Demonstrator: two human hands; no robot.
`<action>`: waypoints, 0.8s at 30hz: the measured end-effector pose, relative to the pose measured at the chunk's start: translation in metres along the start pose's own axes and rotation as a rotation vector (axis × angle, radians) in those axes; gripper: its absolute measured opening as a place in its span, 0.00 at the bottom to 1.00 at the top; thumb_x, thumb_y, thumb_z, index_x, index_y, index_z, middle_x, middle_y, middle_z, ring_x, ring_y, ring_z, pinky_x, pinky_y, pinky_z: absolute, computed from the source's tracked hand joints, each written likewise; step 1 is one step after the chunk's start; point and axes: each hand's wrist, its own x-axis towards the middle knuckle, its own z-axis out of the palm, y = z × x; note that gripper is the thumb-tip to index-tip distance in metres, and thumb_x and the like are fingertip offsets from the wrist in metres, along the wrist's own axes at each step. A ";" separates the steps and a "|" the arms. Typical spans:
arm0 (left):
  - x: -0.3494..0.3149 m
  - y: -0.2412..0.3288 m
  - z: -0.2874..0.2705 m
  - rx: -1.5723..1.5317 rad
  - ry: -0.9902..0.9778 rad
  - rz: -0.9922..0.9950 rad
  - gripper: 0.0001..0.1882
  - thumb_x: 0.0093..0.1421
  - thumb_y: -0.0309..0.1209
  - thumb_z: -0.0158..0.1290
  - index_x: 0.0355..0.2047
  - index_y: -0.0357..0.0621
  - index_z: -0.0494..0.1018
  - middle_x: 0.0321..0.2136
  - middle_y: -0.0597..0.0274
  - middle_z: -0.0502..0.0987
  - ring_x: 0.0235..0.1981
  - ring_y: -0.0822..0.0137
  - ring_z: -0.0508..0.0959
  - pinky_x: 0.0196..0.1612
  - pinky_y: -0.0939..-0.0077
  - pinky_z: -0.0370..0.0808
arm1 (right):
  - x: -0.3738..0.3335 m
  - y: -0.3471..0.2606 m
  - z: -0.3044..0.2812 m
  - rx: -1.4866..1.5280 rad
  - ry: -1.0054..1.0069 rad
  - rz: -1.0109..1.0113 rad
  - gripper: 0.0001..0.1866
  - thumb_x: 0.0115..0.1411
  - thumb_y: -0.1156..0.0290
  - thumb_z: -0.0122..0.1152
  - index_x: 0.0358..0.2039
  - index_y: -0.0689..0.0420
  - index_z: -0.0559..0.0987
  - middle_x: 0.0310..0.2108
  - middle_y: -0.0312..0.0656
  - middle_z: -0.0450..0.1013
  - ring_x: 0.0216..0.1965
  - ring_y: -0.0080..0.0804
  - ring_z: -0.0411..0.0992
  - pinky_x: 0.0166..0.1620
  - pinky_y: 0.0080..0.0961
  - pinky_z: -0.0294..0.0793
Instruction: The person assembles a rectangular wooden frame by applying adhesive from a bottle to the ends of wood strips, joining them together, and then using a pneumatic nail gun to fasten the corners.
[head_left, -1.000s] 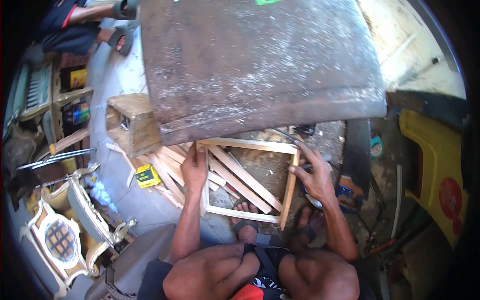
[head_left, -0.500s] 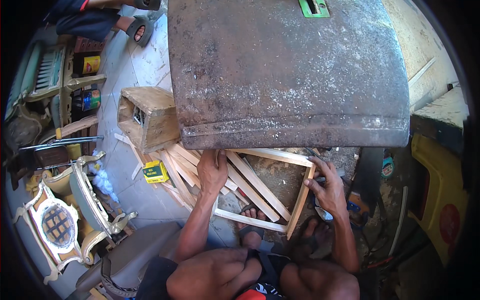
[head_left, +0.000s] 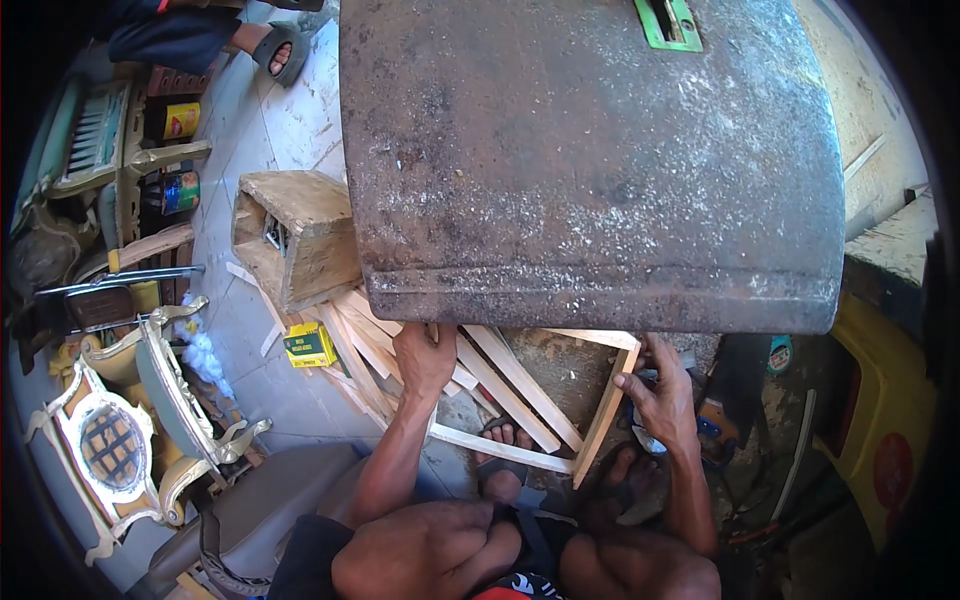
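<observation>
wooden frame [head_left: 604, 418]: left hand [head_left: 424, 358] and right hand [head_left: 664, 393] grip opposite sides, fingers [head_left: 659, 354] curled, forearms [head_left: 388, 465] extended forward.

Around the desk [head_left: 600, 190]
Before it, a wooden frame [head_left: 606, 415] and wood strips [head_left: 507, 398]; left, a wooden box [head_left: 320, 265], farther left an armchair [head_left: 150, 430]; before its right end, a handsaw [head_left: 712, 421].

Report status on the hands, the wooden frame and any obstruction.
Left hand and right hand holding opposite sides of wooden frame. Brown work surface hides part of frame's far side. Loose wood strips visible through frame.
</observation>
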 end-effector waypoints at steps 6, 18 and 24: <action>0.002 -0.016 0.002 -0.053 -0.028 -0.036 0.13 0.58 0.28 0.62 0.42 0.36 0.80 0.30 0.49 0.82 0.27 0.59 0.81 0.32 0.63 0.74 | -0.006 0.001 0.007 0.119 0.035 0.114 0.28 0.55 0.69 0.76 0.54 0.63 0.77 0.44 0.46 0.78 0.43 0.35 0.78 0.49 0.34 0.76; 0.009 -0.032 0.007 -0.234 -0.098 0.106 0.17 0.65 0.31 0.56 0.51 0.34 0.76 0.48 0.44 0.81 0.52 0.47 0.78 0.60 0.56 0.70 | 0.001 0.000 0.002 0.095 0.002 0.084 0.27 0.52 0.73 0.77 0.53 0.61 0.80 0.43 0.45 0.77 0.40 0.33 0.77 0.44 0.33 0.78; 0.014 -0.026 0.003 -0.155 -0.162 0.058 0.18 0.67 0.32 0.55 0.53 0.33 0.76 0.51 0.47 0.80 0.54 0.51 0.77 0.61 0.59 0.69 | 0.000 0.005 0.001 0.157 -0.035 0.221 0.28 0.54 0.68 0.78 0.54 0.63 0.79 0.45 0.45 0.76 0.44 0.36 0.78 0.46 0.33 0.81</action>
